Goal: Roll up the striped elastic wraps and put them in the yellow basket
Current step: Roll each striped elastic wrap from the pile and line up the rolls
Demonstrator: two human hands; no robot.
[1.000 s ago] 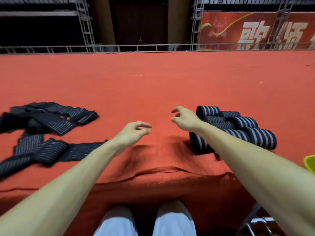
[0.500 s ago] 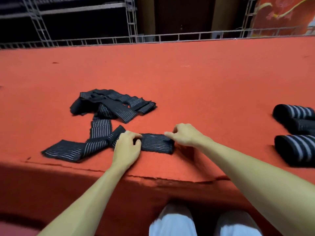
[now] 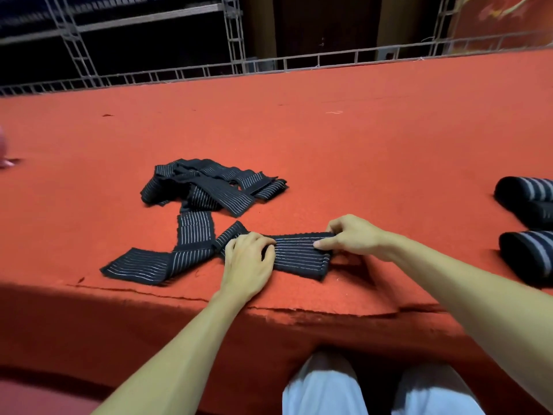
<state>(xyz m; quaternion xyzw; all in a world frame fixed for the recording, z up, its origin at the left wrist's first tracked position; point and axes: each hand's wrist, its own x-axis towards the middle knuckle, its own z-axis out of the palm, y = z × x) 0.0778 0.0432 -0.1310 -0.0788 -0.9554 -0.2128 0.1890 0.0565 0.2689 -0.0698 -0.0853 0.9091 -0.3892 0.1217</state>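
Striped elastic wrap (image 3: 299, 256): lies flat on the red-covered surface (image 3: 329, 139), close to its near edge. The held length has its long axis running left to right, roughly parallel with that edge, and its pale stripes follow the same line.

Head view, hands: the left hand (image 3: 248, 260) sits on the wrap's left part with fingers bent onto the fabric, holding it down. The right hand (image 3: 354, 238) pinches the right end, thumb on top and fingers curled over the far edge.

Head view, surroundings: a loose pile of unrolled wraps (image 3: 209, 187) lies further back. Strips run from it towards the held wrap, and where one wrap ends and the next begins cannot be told. Two rolled wraps (image 3: 528, 253) sit at the right, cut off by the frame edge.

Writing: a red banner (image 3: 505, 22) at top right is blurred and cropped, with no legible characters. A pink object (image 3: 3, 151) at the left edge is too cropped to identify.
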